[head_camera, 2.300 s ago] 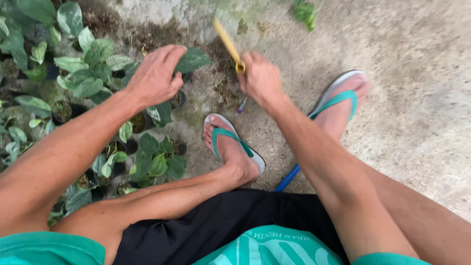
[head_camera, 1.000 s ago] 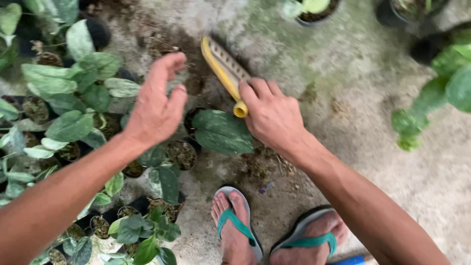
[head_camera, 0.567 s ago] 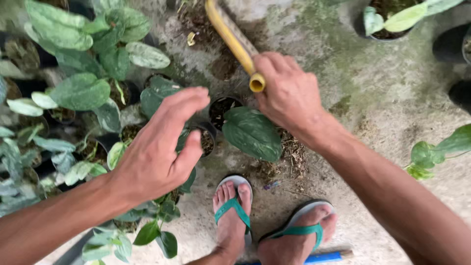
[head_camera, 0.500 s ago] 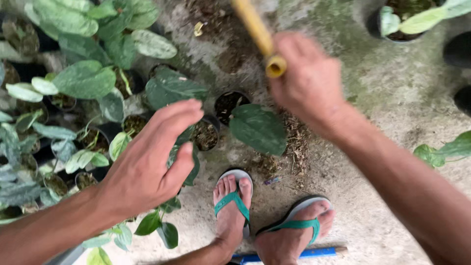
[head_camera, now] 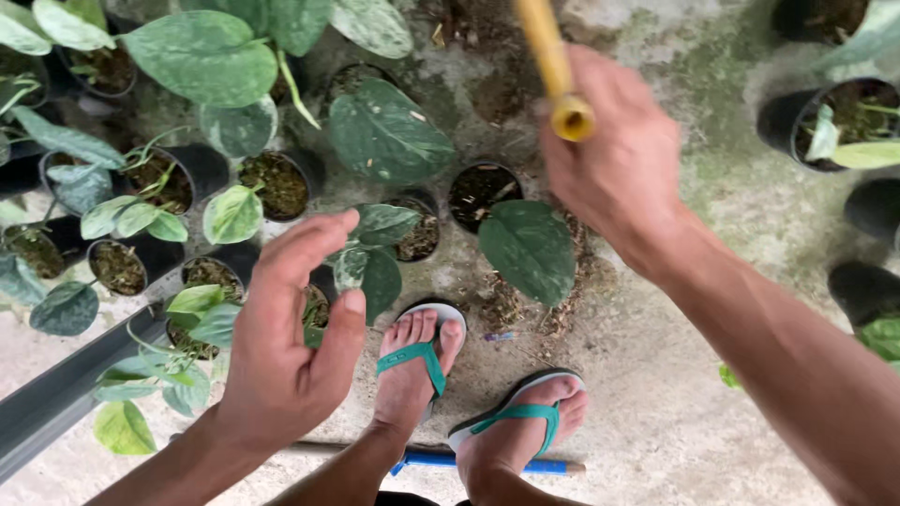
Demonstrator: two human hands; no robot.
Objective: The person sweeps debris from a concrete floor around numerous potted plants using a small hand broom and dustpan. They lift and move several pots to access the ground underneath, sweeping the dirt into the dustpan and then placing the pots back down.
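The left hand (head_camera: 291, 337) is hovering empty with fingers loosely spread just above small black pots (head_camera: 281, 183) of leafy green plants, while farther right the right hand (head_camera: 614, 164) is gripping a yellow handle (head_camera: 555, 66) raised over a broad-leafed potted plant (head_camera: 530, 248) on the concrete ground (head_camera: 656, 412).

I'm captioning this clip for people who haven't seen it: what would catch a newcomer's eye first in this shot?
First, the right hand at upper right, gripping a yellow handle raised above the ground. Next, the left hand at lower left, open with fingers spread over a cluster of small black pots holding broad green leaves. Below, two feet in green-strapped sandals stand on bare concrete.
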